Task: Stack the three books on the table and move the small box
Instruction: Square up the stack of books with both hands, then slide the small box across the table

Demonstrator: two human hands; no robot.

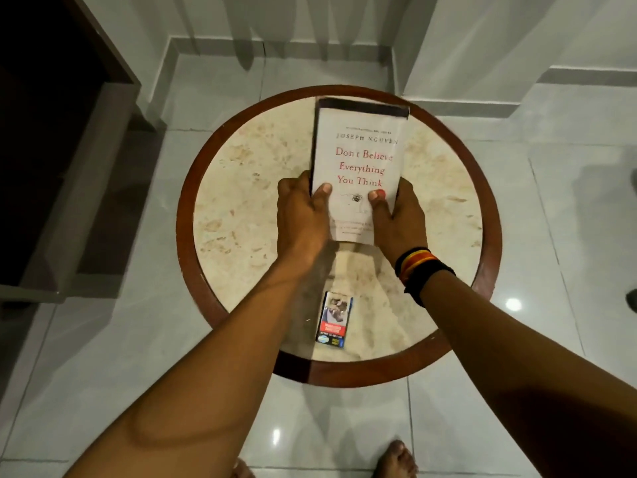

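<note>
White book (358, 157), red title, atop a dark book edge (362, 105); small printed box (333, 319) lies nearer, apart.

One head-worn view looks steeply down — close over the round tabletop (241, 208) — floor (517, 208) all around it

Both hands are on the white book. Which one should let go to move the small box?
Probably the left hand. The small box lies near the table's front edge, right beside the left forearm and further from the right. The right hand could then keep gripping the white book. It's close, though.
</note>
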